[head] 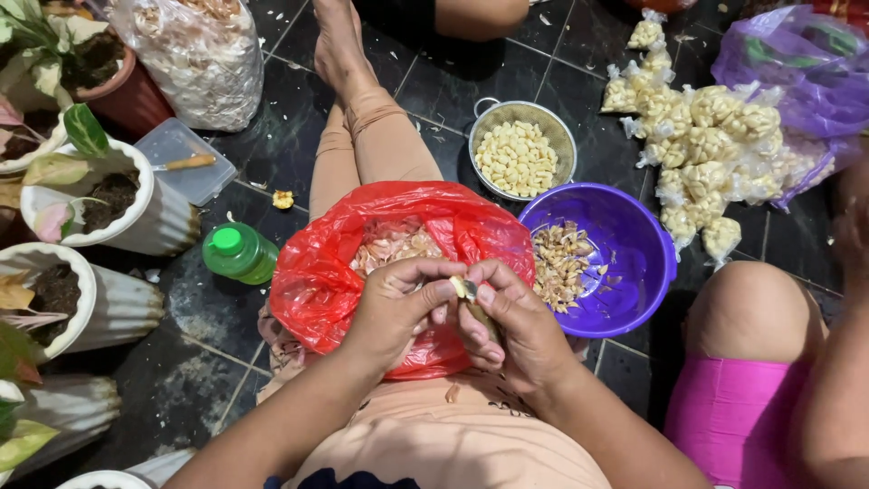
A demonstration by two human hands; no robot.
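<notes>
Hands together over red bag (317, 281) on lap: left hand (391, 308) and right hand (516, 326) pinched garlic clove (463, 288), mid-peel. Next move likely needed skin stripped off.

Dark tiled floor (272, 154), white plant pots (154, 217), green bottle (237, 253), metal colander (522, 149), purple basin (625, 244)

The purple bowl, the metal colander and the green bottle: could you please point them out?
purple bowl (634, 237): head view, bare inner wall.
metal colander (563, 136): head view, right rim.
green bottle (239, 253): head view, body below cap.
</notes>
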